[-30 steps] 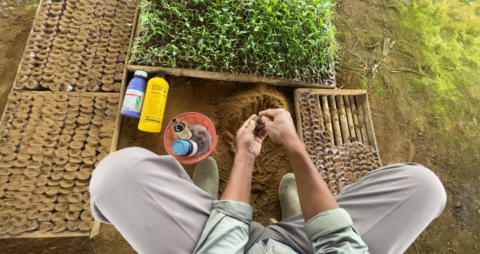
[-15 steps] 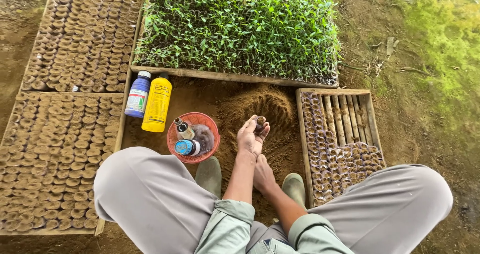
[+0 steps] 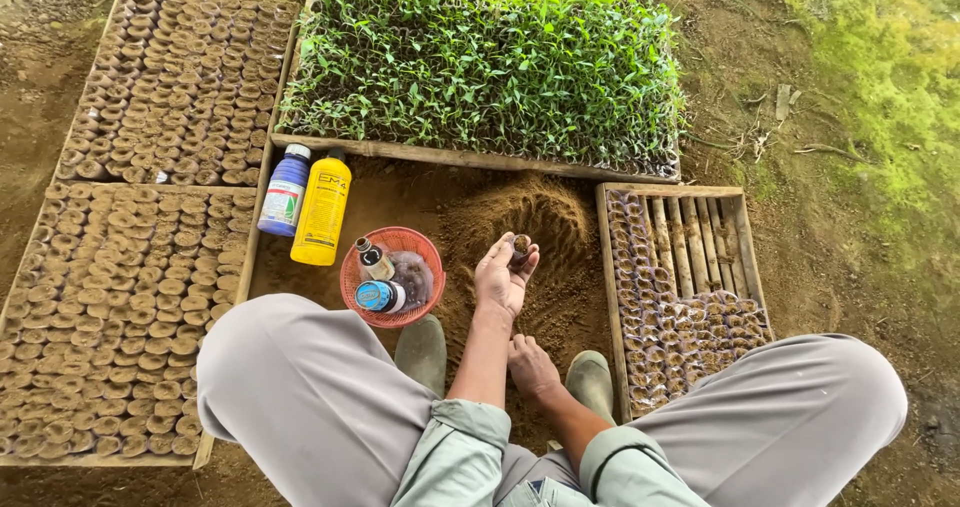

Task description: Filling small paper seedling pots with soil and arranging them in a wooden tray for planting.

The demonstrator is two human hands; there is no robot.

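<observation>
Holding a small soil-filled pot upright at its fingertips, the left hand is raised above the soil mound; the right hand rests lower, nearer the body, fingers apparently curled into soil.

Small soil-filled pot: brown, seemingly upright; above loose soil mound.

Glossy plastic bottles, a red plastic mesh basket, rough wooden trays, crumbly matt soil.

Left hand holds small soil pot; right hand on soil mound.
</observation>
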